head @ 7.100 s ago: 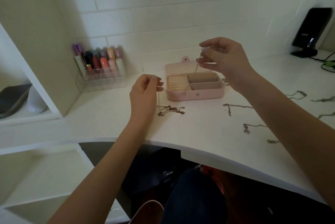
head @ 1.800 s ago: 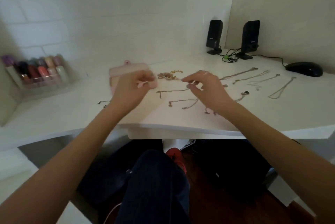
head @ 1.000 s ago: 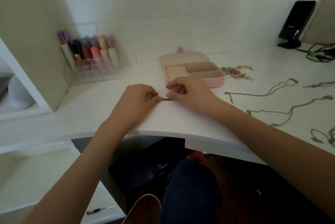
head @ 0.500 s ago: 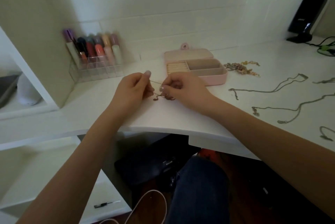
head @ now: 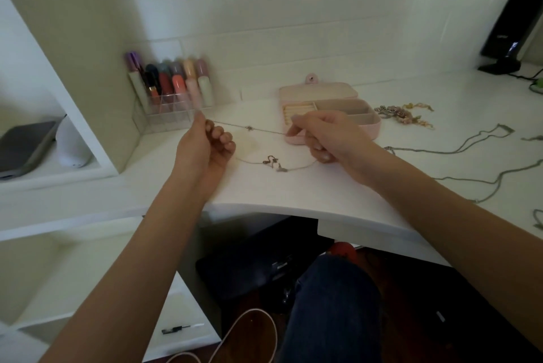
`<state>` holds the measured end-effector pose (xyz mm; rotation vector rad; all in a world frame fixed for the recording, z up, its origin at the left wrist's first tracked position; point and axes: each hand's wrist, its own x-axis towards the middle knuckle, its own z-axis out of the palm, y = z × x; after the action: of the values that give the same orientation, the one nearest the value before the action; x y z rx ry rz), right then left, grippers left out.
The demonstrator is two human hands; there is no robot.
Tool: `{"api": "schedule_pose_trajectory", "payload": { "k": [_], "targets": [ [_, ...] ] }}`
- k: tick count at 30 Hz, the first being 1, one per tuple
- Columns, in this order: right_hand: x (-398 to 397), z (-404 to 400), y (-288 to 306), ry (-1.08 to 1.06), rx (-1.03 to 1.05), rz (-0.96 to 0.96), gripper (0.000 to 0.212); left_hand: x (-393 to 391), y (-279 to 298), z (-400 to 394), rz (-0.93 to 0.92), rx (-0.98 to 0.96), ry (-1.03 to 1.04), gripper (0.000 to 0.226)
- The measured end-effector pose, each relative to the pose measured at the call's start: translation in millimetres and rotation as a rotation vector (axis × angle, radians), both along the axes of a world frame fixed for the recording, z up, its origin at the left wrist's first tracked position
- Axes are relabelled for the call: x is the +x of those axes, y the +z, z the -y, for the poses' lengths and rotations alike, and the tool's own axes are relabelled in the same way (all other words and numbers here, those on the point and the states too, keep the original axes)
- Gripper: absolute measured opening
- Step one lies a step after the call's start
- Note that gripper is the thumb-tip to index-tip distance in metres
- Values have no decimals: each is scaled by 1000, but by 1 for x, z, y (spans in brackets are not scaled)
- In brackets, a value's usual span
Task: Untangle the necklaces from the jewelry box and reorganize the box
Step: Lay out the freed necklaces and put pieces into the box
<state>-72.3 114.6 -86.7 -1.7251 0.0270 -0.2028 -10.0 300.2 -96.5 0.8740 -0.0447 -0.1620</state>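
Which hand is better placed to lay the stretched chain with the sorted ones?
Right, probably. The right hand pinches the chain at the end beside the jewelry box, nearer the laid-out necklaces. The left hand holds the far end, by the lipstick organizer.

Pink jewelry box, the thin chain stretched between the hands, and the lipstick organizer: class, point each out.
pink jewelry box (head: 368, 127): head view, on its front right wall.
thin chain (head: 249, 128): head view, on the small charm mid-span.
lipstick organizer (head: 164, 116): head view, on its clear front wall.
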Motion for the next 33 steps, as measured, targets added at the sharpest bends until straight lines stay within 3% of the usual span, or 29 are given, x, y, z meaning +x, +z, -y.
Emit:
{"api": "schedule_pose_trajectory", "payload": {
  "k": [4, 7, 12, 14, 17, 19, 24, 30, 33],
  "targets": [
    [-1, 8, -1, -159, -74, 5, 31, 6, -3, -7, -88, -237, 70, 45],
    [0, 12, -3, -255, -189, 35, 35, 7, -4, -8, -84, -216, 130, 45],
    [-3, 7, -8, -151, -348, 173, 47, -1, 2, 1, 64, 102, 43, 38],
    [-2, 3, -9, -141, -433, 264, 38, -9, 5, 6, 148, 296, -18, 35],
    [0, -4, -9, -83, -449, 355, 6, -20, 6, 12, 305, 528, -122, 35],
    [1, -7, -11, 21, -425, 344, 18, -25, 5, 14, 392, 672, -179, 35],
    [1, -11, -13, 1, -393, 387, 18, -23, 5, 12, 383, 679, -229, 39],
    [-1, -8, -7, 2, -201, 376, 17, -21, 2, 12, 416, 729, -207, 10],
    [0, -7, -3, -6, -154, 362, 16, -27, 5, 17, 507, 814, -298, 20]
  ]
}}
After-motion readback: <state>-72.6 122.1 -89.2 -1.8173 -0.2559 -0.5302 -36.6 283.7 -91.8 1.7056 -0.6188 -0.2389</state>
